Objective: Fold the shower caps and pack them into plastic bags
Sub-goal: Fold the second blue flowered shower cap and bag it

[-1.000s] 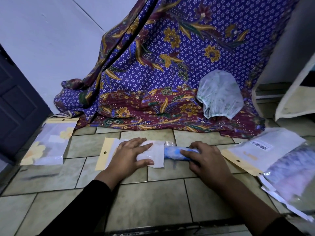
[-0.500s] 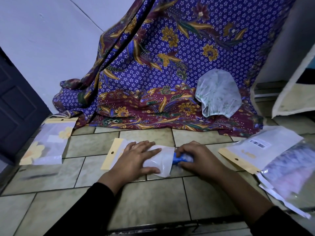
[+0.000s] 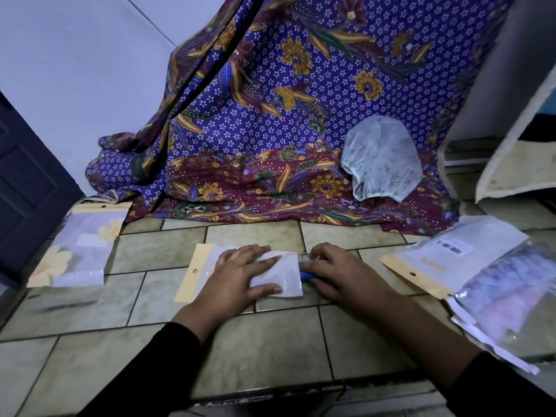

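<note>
One cap looks packed, one is going in, one waits. Beyond both sets of fingertips hangs the big batik cloth (image 3: 270, 130). Out past the right little finger is a blurred pile of bags (image 3: 451, 257); I can't tell what's in them. Well off from the left little finger lies a filled bag (image 3: 78, 245), done, I'd say. Far beyond the right knuckles, a white shower cap (image 3: 380, 159) lies unfolded on the cloth. That one's left to do.

Now the middle. The left hand (image 3: 237, 275) lies flat, its fingers straight and slightly spread, pinning the plastic bag (image 3: 285, 281) to the tiles. The right hand (image 3: 340, 275) has its fingers curled close round the folded blue cap (image 3: 304, 274). Only a sliver of blue shows at the bag's mouth, just off the left fingertips. Nearly in, I reckon.
</note>
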